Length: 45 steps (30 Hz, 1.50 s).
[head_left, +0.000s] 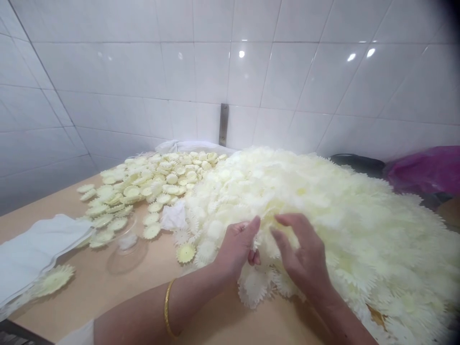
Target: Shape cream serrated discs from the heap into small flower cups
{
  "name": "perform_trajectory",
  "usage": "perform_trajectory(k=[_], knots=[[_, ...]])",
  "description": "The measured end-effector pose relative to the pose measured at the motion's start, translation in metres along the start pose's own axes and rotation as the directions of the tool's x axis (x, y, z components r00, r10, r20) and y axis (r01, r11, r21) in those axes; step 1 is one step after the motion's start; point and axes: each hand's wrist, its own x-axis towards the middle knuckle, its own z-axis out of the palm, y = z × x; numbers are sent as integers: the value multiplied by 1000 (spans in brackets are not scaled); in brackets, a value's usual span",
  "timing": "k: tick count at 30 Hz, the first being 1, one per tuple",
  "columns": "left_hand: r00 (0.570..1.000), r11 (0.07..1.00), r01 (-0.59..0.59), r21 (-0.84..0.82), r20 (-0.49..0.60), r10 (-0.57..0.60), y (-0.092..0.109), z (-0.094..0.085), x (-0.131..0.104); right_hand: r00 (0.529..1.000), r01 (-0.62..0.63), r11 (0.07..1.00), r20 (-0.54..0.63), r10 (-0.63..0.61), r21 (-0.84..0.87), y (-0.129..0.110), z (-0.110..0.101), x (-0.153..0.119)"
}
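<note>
1. While your left hand (233,249) was curled in front of the broad heap of thin, pale-yellow, cloth-like pieces with toothed edges (359,230), its thumb and bent fingers pinched a small, whitish, toothed piece (256,242), mostly hidden by the hand.
2. Your right hand (304,251) hung just beside it with thumb and forefinger parted, their tips turned toward the left hand; you had nothing visible between them.
3. A twisted gold-coloured bangle (167,306) circled your left wrist, and a white sleeve (77,334) showed farther up that arm.
4. Behind and around your hands, the heap spread from the middle of the tan tabletop (143,287) far to your right.
5. On your left, touching the heap, lay a lower pile of small, round, pale yellow-green discs with toothed rims (132,190). Near it sat a crumpled white scrap (174,215) and a clear round dish (141,252).
6. Farther left, a flat white sheet (39,251) partly covered a pale toothed disc (54,280).
7. Beyond the heap, at the far right, you had a magenta plastic bag (427,167); a white glossy tiled wall (118,67) with an upright metal strip (223,124) stood at the back.
</note>
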Motion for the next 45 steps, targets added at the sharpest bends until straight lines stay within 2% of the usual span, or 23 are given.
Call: perform_trajectory(k=[2, 5, 10, 16, 20, 23, 26, 30, 36, 38, 41, 43, 45], knots=[[1000, 1000, 1, 9, 18, -1, -2, 0, 0, 994, 11, 995, 103, -21, 95, -6, 2, -2], [999, 999, 32, 19, 42, -33, -4, 0, -1, 983, -37, 987, 182, 8, 156, -10, 5, -5], [991, 998, 32, 51, 128, -38, 1, 0, -4, 961, -239, 951, 185, 204, 195, -9, 6, -4], [960, 998, -49, 46, 278, 34, 2, 0, -7, 939, -336, 916, 156, 308, 218, -6, 4, -4], [969, 999, -28, 31, 246, 20, -3, -2, -5, 938, -337, 916, 158, 307, 217, -5, 1, -3], [981, 998, -18, 54, 193, 7, -4, -3, -3, 956, -274, 935, 169, 239, 223, -4, -2, 0], [977, 996, -23, 87, 214, 4, -3, -2, -4, 961, -235, 943, 205, 188, 237, -5, -3, 2], [968, 996, -6, 89, 250, -17, -1, 0, -5, 933, -322, 918, 245, 265, 232, -6, -2, 1], [965, 998, 17, 59, 261, -32, -2, 1, -6, 909, -408, 887, 180, 375, 215, -2, -1, -1], [970, 998, 34, 51, 239, -45, -2, 0, -6, 915, -396, 887, 192, 356, 240, 0, -3, 1], [979, 998, 23, 59, 203, -35, -3, -1, -5, 940, -311, 913, 225, 255, 264, 1, -5, 3], [978, 997, 4, 76, 208, -20, -3, -2, -5, 952, -228, 940, 260, 160, 255, -1, -4, 3], [971, 996, -14, 87, 238, -8, -1, -2, -5, 964, -154, 963, 245, 98, 221, -4, -2, 1]])
